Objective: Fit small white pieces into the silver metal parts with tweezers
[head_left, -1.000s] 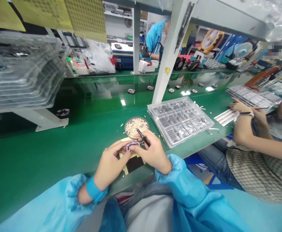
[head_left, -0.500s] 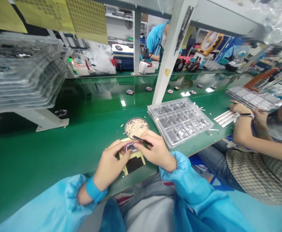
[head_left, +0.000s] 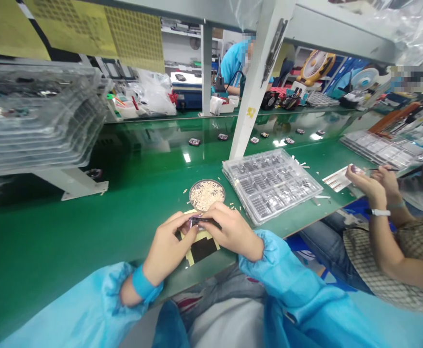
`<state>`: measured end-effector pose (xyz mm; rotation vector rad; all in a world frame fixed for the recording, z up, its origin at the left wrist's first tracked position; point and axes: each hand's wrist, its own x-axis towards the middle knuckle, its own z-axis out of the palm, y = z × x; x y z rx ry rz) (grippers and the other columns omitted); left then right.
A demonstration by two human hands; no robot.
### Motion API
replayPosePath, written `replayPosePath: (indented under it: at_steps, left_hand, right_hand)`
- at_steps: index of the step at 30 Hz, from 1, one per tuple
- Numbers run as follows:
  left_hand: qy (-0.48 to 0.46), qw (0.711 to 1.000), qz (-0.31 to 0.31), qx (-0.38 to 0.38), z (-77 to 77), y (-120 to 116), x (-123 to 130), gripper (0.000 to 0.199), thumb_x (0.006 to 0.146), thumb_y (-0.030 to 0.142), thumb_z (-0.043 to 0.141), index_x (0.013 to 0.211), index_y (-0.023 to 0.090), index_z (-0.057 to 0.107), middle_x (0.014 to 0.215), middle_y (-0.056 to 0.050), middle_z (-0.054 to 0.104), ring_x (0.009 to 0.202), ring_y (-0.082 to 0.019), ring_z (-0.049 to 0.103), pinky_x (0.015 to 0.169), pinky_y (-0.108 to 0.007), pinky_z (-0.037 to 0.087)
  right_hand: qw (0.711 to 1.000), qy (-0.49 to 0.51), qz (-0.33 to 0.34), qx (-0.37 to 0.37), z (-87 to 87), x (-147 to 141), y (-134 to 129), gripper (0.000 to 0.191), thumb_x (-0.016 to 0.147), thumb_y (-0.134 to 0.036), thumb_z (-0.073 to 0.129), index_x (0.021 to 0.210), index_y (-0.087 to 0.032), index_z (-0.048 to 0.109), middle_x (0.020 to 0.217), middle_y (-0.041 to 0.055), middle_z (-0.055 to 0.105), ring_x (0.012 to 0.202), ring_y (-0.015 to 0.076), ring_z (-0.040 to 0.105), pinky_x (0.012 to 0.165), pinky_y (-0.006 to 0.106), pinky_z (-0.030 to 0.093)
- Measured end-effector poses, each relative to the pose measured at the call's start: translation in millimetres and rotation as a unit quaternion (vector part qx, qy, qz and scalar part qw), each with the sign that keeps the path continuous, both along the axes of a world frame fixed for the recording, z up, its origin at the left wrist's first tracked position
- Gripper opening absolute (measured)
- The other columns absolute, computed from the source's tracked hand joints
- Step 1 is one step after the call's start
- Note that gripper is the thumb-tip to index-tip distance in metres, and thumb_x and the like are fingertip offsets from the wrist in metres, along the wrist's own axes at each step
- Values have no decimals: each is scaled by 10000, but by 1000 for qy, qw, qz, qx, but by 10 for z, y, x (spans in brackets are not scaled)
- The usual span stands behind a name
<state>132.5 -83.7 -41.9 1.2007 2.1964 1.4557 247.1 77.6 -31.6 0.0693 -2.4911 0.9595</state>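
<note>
Between thumb and fingers, my left hand [head_left: 170, 246] is closed on a small purple-rimmed electronic casing [head_left: 190, 221], mostly covered by the fingers. My right hand [head_left: 231, 227] grips black tweezers [head_left: 204, 220], whose tip points left and lies over the casing. The right fingertips are close against it too; whether they touch it I cannot tell. Beneath both hands lies a yellow-edged pad with a black patch [head_left: 202, 250]. Just beyond them stands a round dish [head_left: 190, 192] full of tiny cream-coloured pieces, some scattered around its rim.
Stacked clear trays [head_left: 273, 183] with parts stand right of the dish, beside a white post [head_left: 249, 106]. More clear trays [head_left: 41, 121] are piled on a raised shelf at left. Several small casings [head_left: 194, 142] lie farther back. A co-worker's hands [head_left: 373, 186] are at the right.
The tweezers have swung lower, from pointing up and away to lying across the casing. My left hand stays almost in place. The co-worker's hand at right has lifted from the white strip sheet.
</note>
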Motion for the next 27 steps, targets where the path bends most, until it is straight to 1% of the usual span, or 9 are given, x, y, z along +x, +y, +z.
replayPosePath:
  at_steps: [3, 7, 9, 13, 16, 19, 21, 24, 27]
  left_hand:
    - [-20, 1000, 15, -9, -29, 9, -114, 267, 896, 332, 602, 1096, 221, 739, 795, -8, 603, 713, -165, 575, 637, -264, 469]
    - [-20, 995, 98, -8, -70, 24, -523, 438, 864, 401, 651, 1266, 228, 641, 896, -30, 693, 735, -181, 621, 662, -281, 480]
    - [13, 990, 137, 0, -76, 44, -839, 452, 851, 434, 658, 1241, 206, 631, 924, -46, 714, 769, -190, 643, 692, -287, 492]
    - [94, 972, 201, -75, 3, 127, -1560, 484, 890, 472, 567, 1271, 173, 592, 1003, -72, 721, 893, -210, 666, 803, -312, 515]
    - [117, 960, 214, -138, 125, 260, -2017, 503, 873, 476, 587, 1254, 148, 619, 1005, -100, 711, 968, -287, 642, 875, -423, 497]
    - [154, 941, 224, -202, 205, 550, -2310, 527, 770, 504, 709, 1126, 116, 686, 1172, -204, 662, 1182, -459, 525, 966, -598, 404]
    - [189, 935, 207, -217, 213, 864, -2430, 561, 738, 479, 747, 1157, 114, 675, 1361, -241, 561, 1312, -503, 407, 1039, -633, 328]
    - [225, 942, 122, -219, 187, 1439, -2557, 633, 738, 377, 756, 1316, 170, 599, 1519, -171, 459, 1395, -420, 369, 1120, -538, 299]
    - [227, 947, 56, -221, 166, 1926, -2646, 647, 761, 340, 741, 1358, 170, 561, 1507, -139, 497, 1382, -337, 430, 1109, -414, 337]
  right_hand:
    - [1000, 6, 6, -17, 38, -78, 44, 150, 994, -310, 561, 1089, -213, 625, 996, 62, 631, 947, 183, 630, 816, 292, 519]
    - [987, -25, -161, -9, 47, -232, 162, 131, 999, -254, 520, 1011, -188, 633, 952, 68, 600, 883, 203, 616, 825, 331, 509]
    - [976, -55, -210, 3, 27, -277, 212, 142, 986, -209, 516, 1003, -181, 653, 938, 71, 589, 863, 208, 614, 831, 345, 501]
    - [981, 4, -190, -48, 6, -228, 232, 111, 954, -224, 579, 976, -187, 681, 923, 59, 589, 865, 193, 605, 812, 324, 495]
    - [979, 62, -154, -116, 27, -93, 197, 132, 971, -246, 567, 916, -181, 667, 887, 53, 589, 832, 174, 593, 774, 310, 498]
    - [981, 78, -117, -136, 19, 47, 156, 139, 982, -232, 543, 899, -180, 642, 904, 62, 590, 876, 180, 591, 800, 319, 494]
    - [985, 63, -113, -118, -17, 101, 140, 159, 975, -247, 550, 845, -179, 614, 904, 67, 571, 880, 189, 577, 793, 330, 481]
    - [987, 36, -132, -87, -88, 121, 142, 240, 978, -290, 543, 761, -187, 558, 833, 53, 543, 804, 185, 551, 714, 327, 444]
    - [986, 13, -136, -99, -133, 116, 165, 278, 999, -311, 509, 750, -195, 552, 715, 21, 549, 686, 162, 541, 641, 311, 405]
